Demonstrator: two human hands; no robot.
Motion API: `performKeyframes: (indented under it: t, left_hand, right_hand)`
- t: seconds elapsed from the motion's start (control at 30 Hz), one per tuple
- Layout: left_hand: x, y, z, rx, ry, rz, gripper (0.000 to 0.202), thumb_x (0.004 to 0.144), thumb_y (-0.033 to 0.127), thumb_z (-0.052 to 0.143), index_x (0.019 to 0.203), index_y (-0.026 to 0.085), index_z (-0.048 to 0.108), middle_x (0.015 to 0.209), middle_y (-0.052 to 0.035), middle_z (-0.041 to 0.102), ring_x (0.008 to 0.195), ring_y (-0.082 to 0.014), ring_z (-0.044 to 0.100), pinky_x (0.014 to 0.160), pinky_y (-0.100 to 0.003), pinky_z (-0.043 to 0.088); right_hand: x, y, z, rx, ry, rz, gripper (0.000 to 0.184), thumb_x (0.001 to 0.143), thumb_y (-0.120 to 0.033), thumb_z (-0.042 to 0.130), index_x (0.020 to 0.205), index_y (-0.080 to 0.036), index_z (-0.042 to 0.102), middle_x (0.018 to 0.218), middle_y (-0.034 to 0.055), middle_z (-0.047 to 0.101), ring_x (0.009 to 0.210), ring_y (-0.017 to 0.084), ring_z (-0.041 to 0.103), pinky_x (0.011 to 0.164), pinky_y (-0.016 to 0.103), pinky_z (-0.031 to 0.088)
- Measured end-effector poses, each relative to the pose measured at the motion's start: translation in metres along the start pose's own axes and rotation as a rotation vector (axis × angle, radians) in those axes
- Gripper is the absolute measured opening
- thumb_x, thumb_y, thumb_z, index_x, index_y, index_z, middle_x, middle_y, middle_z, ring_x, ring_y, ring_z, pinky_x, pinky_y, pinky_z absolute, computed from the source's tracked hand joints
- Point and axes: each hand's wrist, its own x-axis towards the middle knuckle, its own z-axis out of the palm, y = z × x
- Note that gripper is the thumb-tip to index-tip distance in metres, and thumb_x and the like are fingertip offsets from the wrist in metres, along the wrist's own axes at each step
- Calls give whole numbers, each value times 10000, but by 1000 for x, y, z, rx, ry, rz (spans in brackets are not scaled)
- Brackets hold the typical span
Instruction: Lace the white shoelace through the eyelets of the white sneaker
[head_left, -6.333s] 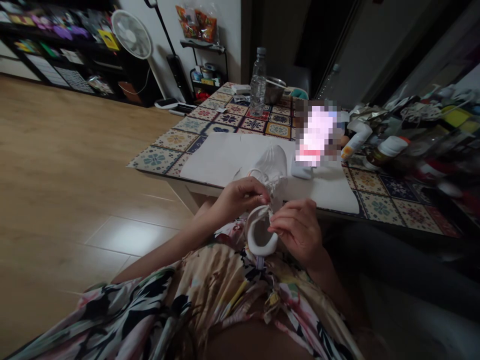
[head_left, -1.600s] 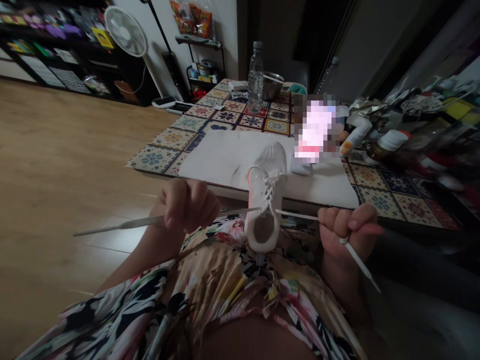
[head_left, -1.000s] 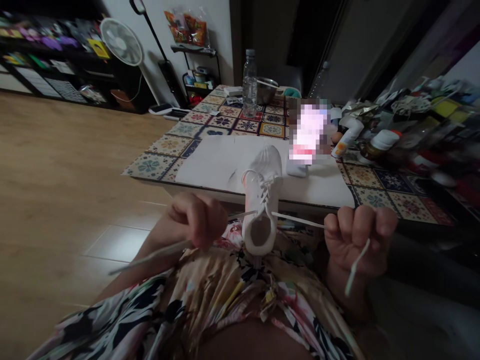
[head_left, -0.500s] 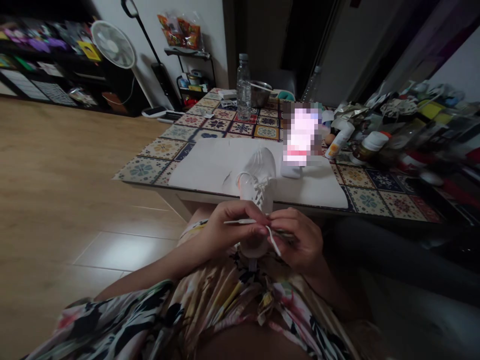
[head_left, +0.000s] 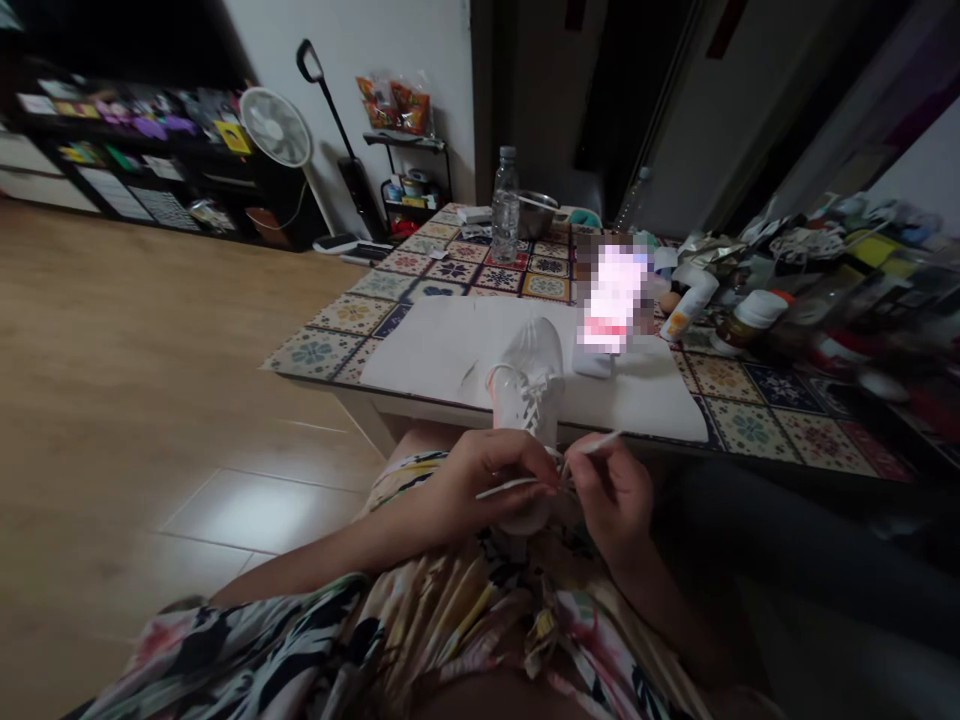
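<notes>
A white lace-up shoe (head_left: 531, 365) points away from me, its toe over the table edge and its heel end close to my lap. My left hand (head_left: 499, 475) pinches a white shoelace (head_left: 510, 489) above the shoe's opening, with a length of lace sticking out to the left. Close beside it, my right hand (head_left: 611, 490) is closed on another stretch of the lace, whose tip points up to the right. The two hands nearly touch at the fingertips. Crossed lacing shows further up the shoe; its opening is partly hidden by my hands.
Under the shoe's toe, a white sheet (head_left: 420, 345) covers part of the patterned table (head_left: 315, 350). A lit phone (head_left: 615, 300) stands on it, blurred out. Behind are a plastic bottle (head_left: 505, 215) and metal bowl (head_left: 536, 212). Bottles and clutter (head_left: 754, 320) crowd the right side.
My right hand has turned and lifted its lace end, which now points up to the right instead of hanging down. My left hand keeps its pinch. The view has shifted slightly.
</notes>
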Motion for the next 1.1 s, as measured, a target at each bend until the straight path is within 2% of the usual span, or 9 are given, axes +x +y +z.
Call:
performKeyframes:
  t: [0.1,0.23,0.33,0.53,0.7,0.8,0.93,1.0,1.1]
  left_hand:
    - [-2,1,0,51,12,45,83,868,203,675,828,148,722,812,-74,746,726,-137,675,678,-225,537]
    - [-2,-7,-1,85,136,168,102,874,199,677,934,167,753,822,-78,750,758,-154,678,709,-250,534]
    - [-1,-13,-3,85,153,220,106,881,229,674,850,166,753,786,-76,726,768,-162,670,712,-256,522]
    - [-3,-14,-3,-48,209,-16,253,854,382,697,769,144,705,737,-50,698,697,-143,625,661,-244,492]
    - [2,-13,-2,-318,267,-222,369,646,457,855,694,132,687,636,-1,659,600,-107,563,607,-224,466]
    - [4,-13,0,-441,289,-316,387,564,430,900,663,123,684,598,14,646,554,-83,529,569,-205,442]
    - [4,-13,1,-499,294,-371,337,545,349,908,628,116,679,520,34,616,481,-58,489,517,-179,419]
    - [7,-16,-2,-521,325,-346,302,570,300,896,617,117,662,510,32,624,464,-55,500,492,-163,415]
    - [15,-24,-14,-681,481,-290,283,671,252,843,631,134,589,616,-6,707,530,-84,609,528,-161,483]
  right_hand:
    - [2,-1,0,-13,-31,53,18,904,-219,594,900,-231,581,751,-17,625,601,121,575,548,220,478]
    - [7,-5,-5,-42,-179,-84,161,925,-152,493,968,-233,625,861,27,653,777,162,625,697,272,517]
    - [12,-7,-7,-75,-236,-159,187,865,-105,486,907,-221,626,873,38,628,829,183,612,730,302,513]
    - [14,0,3,-167,-163,-321,187,844,-113,598,967,-253,581,860,19,613,792,179,615,706,301,522]
    - [11,8,2,-327,-189,-570,293,881,-68,549,1072,-287,584,890,15,647,742,156,612,663,278,497]
    - [10,7,0,-393,-190,-617,283,902,-87,519,1103,-269,600,913,29,655,746,161,609,662,291,490]
    - [9,2,0,-300,-130,-555,239,931,-118,515,1057,-274,645,903,23,631,781,162,592,711,304,496]
    - [11,3,1,-150,-91,-445,156,945,-189,546,955,-284,669,955,31,621,876,178,597,767,324,504]
    - [18,9,-1,215,13,-214,129,913,-355,627,808,-281,636,969,27,631,1057,221,597,896,389,499]
